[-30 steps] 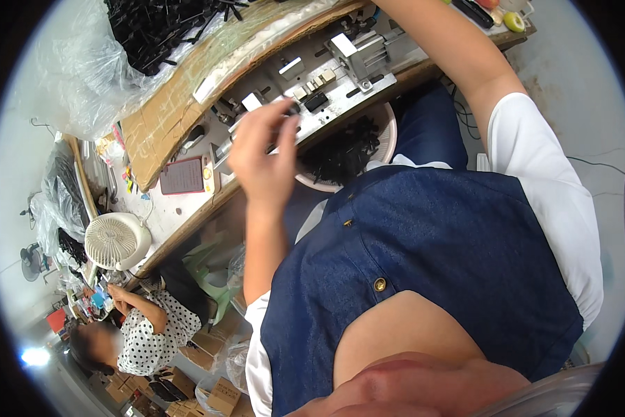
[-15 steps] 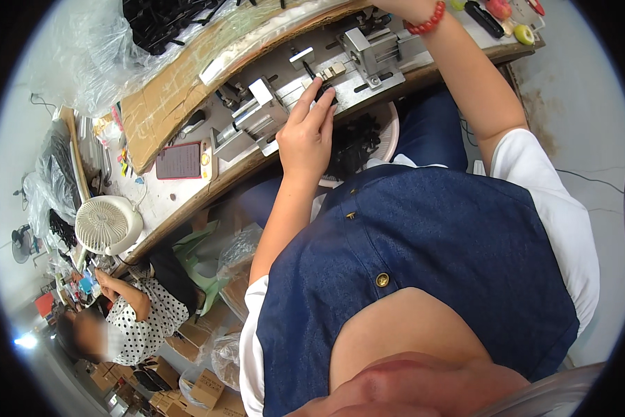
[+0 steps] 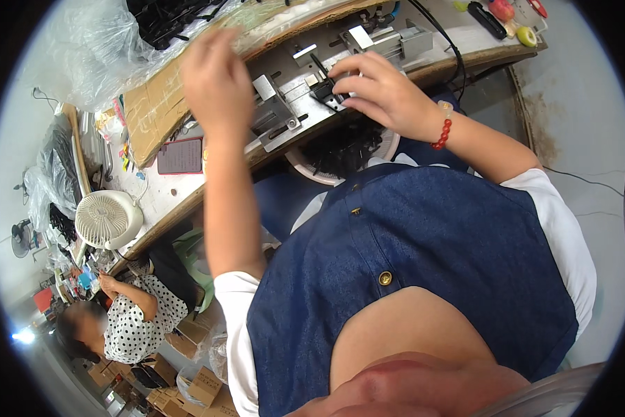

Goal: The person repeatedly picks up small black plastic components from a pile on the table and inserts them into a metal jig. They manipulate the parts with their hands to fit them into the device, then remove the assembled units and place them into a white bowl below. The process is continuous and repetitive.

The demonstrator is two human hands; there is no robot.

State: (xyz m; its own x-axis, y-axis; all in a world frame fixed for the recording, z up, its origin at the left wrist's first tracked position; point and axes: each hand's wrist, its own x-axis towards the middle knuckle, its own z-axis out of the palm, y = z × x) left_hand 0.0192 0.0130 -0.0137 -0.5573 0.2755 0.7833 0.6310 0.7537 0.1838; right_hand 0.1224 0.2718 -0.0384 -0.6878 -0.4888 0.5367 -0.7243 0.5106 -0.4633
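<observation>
A metal jig [image 3: 276,115] with sliding blocks is fixed along the bench edge. Black plastic parts [image 3: 321,85] sit at its middle, one a slim strip standing up at a slant. Beside them is my right hand [image 3: 385,94], fingers curved and spread, the fingertips close to or touching the black parts; I cannot tell which. Around that wrist is a red bead bracelet. My left hand [image 3: 218,87] is raised above the jig's left end and the cardboard, its fingers smeared by motion.
Below the bench edge, a round pale basket [image 3: 305,170] holds many black pieces. A cardboard sheet [image 3: 149,118], phone [image 3: 180,156] and white fan [image 3: 109,219] are at left. Black parts in plastic [image 3: 163,24] lie behind. A black cable [image 3: 455,52] hangs at right. Another person sits lower left.
My left hand has left the jig's middle and moved up and left. My right hand has come from the far right down to the black parts. A black cable now shows at right.
</observation>
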